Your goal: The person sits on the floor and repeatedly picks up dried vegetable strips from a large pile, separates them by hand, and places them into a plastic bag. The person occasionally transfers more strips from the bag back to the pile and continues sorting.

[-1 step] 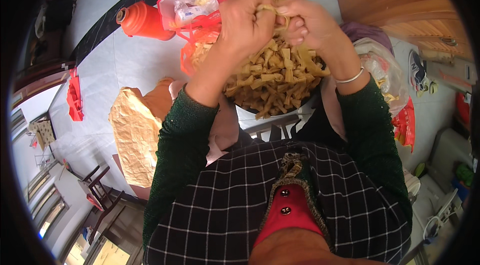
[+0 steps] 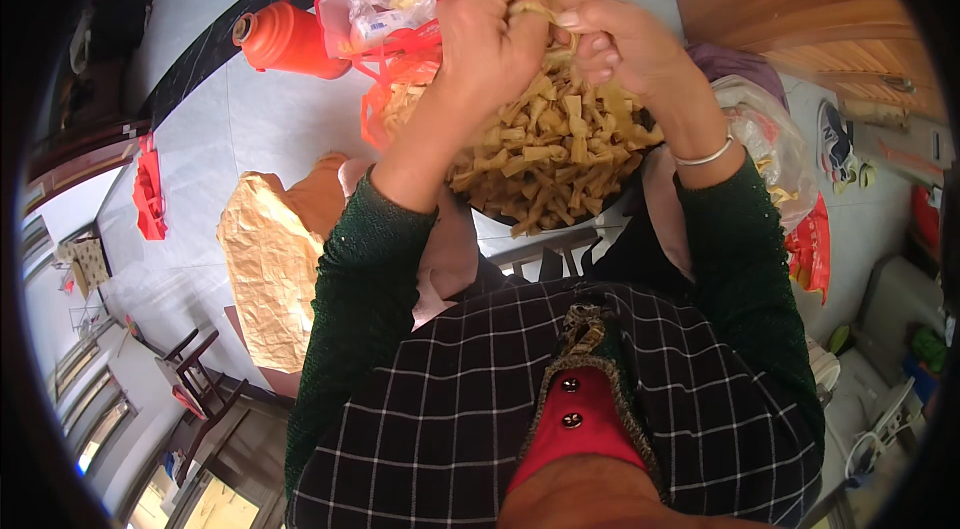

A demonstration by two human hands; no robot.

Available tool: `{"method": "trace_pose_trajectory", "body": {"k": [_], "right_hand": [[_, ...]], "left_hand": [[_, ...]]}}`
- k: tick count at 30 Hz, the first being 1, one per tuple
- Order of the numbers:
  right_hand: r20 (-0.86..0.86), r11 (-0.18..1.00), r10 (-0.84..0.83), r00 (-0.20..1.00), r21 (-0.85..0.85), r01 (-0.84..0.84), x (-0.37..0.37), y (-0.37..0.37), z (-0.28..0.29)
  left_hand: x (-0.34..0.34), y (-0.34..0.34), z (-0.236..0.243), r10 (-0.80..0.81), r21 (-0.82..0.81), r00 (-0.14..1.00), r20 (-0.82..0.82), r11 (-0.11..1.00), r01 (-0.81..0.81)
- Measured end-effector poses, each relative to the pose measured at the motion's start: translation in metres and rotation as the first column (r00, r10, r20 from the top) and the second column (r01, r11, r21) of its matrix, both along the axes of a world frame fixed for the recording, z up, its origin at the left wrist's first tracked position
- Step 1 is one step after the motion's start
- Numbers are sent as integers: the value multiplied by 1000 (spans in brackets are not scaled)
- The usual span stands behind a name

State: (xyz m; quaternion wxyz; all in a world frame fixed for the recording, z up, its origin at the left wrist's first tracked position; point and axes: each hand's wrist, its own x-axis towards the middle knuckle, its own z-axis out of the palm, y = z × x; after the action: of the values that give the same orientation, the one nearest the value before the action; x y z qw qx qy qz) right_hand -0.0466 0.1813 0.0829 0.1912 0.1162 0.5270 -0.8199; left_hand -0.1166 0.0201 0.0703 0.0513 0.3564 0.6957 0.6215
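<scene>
Crinkled paper [image 2: 266, 269] (rough), smooth metal bangle [image 2: 705, 159]

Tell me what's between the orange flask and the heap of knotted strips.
Head view: an orange plastic bag lies there; the left forearm crosses between it and the heap.

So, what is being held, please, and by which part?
A tan strip: the left hand and right hand hold it either side of a short visible stretch; whether at its ends is unclear.

Strip [image 2: 541, 9] partly hidden by hands [image 2: 490, 41] [image 2: 628, 47]
</scene>
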Motion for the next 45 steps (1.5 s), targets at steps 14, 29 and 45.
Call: {"method": "trace_pose_trajectory", "body": {"k": [14, 29, 45], "right_hand": [[-354, 993, -37, 934, -121, -6, 0, 6, -11], [-519, 959, 52, 853, 265, 103, 6, 8, 11], [-496, 709, 208, 843, 670, 219, 5, 15, -10]], "left_hand": [[-21, -5, -3, 108, -286, 987, 120, 956, -70], [-33, -32, 13, -627, 485, 432, 649, 778, 401], [-25, -30, 11, -313, -434, 948, -54, 863, 260]]}}
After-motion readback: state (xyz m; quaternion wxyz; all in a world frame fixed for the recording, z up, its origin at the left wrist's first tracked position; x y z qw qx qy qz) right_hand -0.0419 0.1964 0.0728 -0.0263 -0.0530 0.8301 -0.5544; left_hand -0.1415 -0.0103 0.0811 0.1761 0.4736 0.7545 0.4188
